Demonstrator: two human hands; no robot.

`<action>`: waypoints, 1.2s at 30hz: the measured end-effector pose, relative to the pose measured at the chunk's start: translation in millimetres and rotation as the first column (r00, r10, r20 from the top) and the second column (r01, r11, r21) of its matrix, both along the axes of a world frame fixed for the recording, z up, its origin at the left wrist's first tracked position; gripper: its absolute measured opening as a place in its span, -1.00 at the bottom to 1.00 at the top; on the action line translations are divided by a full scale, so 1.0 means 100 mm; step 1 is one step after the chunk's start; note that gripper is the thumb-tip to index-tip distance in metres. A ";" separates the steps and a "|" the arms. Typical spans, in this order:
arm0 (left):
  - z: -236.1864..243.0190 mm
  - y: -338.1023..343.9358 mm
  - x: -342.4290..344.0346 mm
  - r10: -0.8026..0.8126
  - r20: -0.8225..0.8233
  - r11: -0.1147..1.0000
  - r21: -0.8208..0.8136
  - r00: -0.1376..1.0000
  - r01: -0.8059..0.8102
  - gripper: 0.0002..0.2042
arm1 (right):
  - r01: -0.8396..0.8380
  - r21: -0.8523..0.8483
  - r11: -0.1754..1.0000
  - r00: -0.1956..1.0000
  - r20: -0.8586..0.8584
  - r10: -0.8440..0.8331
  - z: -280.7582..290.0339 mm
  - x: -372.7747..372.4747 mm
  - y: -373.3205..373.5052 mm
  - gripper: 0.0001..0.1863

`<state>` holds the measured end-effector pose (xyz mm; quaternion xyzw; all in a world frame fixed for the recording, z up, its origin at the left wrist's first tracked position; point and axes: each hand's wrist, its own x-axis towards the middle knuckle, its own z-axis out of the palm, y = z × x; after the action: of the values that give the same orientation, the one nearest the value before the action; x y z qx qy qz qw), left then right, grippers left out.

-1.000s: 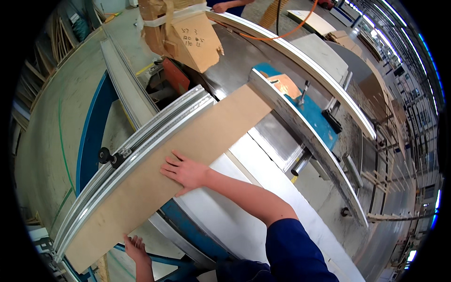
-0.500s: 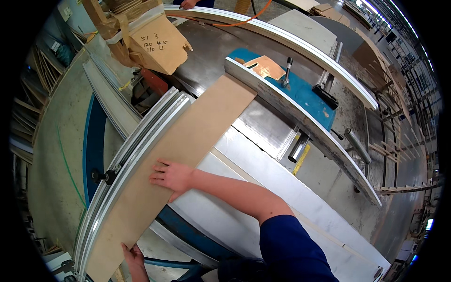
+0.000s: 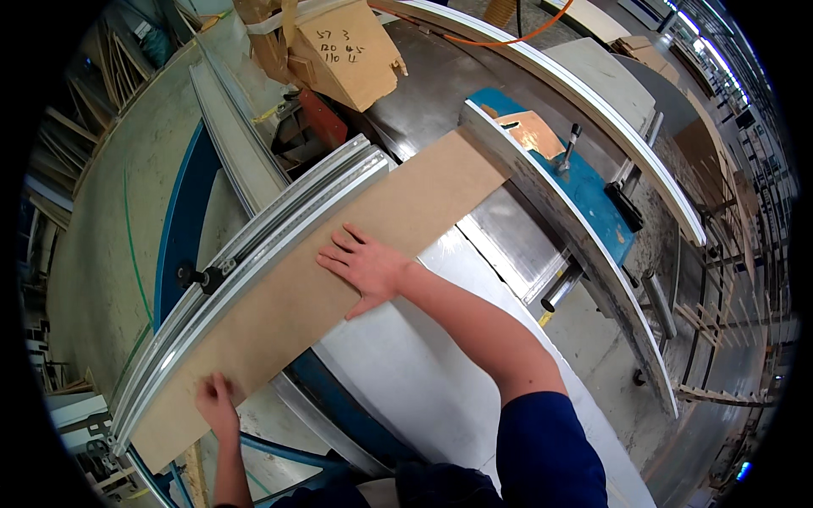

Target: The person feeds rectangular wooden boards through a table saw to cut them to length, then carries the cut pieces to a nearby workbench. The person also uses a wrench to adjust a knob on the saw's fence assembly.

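A long brown fibreboard strip (image 3: 284, 305) lies flat along a silver aluminium fence (image 3: 262, 254). Its far end meets a long metal rip fence (image 3: 559, 212). My right hand (image 3: 366, 269) rests on the board about midway, fingers spread and palm down, its thumb toward the near edge. Close to the strip's lower end, my left hand (image 3: 218, 406) is at its near edge, over the surface. Motion smears the left fingers, so their grip cannot be made out. Under the board's near side is a pale sliding table (image 3: 398, 356).
A black clamp knob (image 3: 199, 276) sits on the aluminium fence. Beyond the board are a torn cardboard box (image 3: 351, 55), a blue plate (image 3: 597, 207) with an upright lever (image 3: 571, 146), and a long curved-looking rail (image 3: 584, 97). Wood offcuts (image 3: 106, 76) lean at the far left.
My left hand has left its hold on the lower edge and moved up the board. The right hand stays spread on the board. The whole view has shifted.
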<state>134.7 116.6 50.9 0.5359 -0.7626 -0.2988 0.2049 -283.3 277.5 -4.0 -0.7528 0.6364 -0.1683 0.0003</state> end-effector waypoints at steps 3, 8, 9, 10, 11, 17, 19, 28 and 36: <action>-0.09 -0.46 -0.83 -0.107 -0.187 0.923 -0.383 0.977 0.027 -0.76 | 0.009 0.040 0.999 0.999 0.053 -0.011 -0.15 0.07 0.20 0.17; -0.60 -1.27 -1.21 0.018 0.263 0.677 -0.713 0.965 0.182 -0.81 | -0.016 0.013 1.000 0.998 0.065 0.016 -0.05 0.03 0.01 0.20; -0.61 -1.20 -1.29 0.022 0.248 0.657 -0.734 0.968 0.173 -0.82 | -0.012 0.009 1.000 0.998 0.069 0.012 -0.04 0.01 0.02 0.21; -0.60 -1.14 -1.35 0.029 0.233 0.635 -0.755 0.972 0.162 -0.83 | 0.004 0.013 1.000 0.999 0.052 -0.005 -0.04 0.02 0.04 0.22; -0.59 -1.11 -1.39 0.038 0.218 0.612 -0.776 0.975 0.150 -0.84 | 0.019 0.015 1.000 0.999 0.035 -0.020 -0.04 0.03 0.05 0.23; -0.56 -1.12 -1.34 0.083 0.175 0.618 -0.781 0.981 0.088 -0.83 | -0.084 -0.036 0.996 0.986 0.142 0.088 -0.06 0.57 -0.27 0.31; -0.58 -1.11 -1.33 0.055 0.173 0.585 -0.804 0.983 0.108 -0.84 | -0.070 0.039 0.997 0.989 0.134 0.064 -0.15 0.40 -0.23 0.31; -0.48 -1.04 -1.40 0.073 0.203 0.650 -0.752 0.976 0.108 -0.86 | 0.039 -0.092 0.995 0.997 0.073 -0.032 -0.13 0.32 -0.07 0.29; -0.65 -1.15 -1.35 0.064 0.196 0.659 -0.745 0.979 0.106 -0.81 | 0.001 -0.008 1.000 0.999 0.048 0.000 -0.03 0.23 -0.04 0.19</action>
<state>-0.1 2.0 -14.2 0.4221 -0.8408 0.0971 0.3248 -260.4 273.8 -6.7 -0.7483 0.6358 -0.1887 0.0126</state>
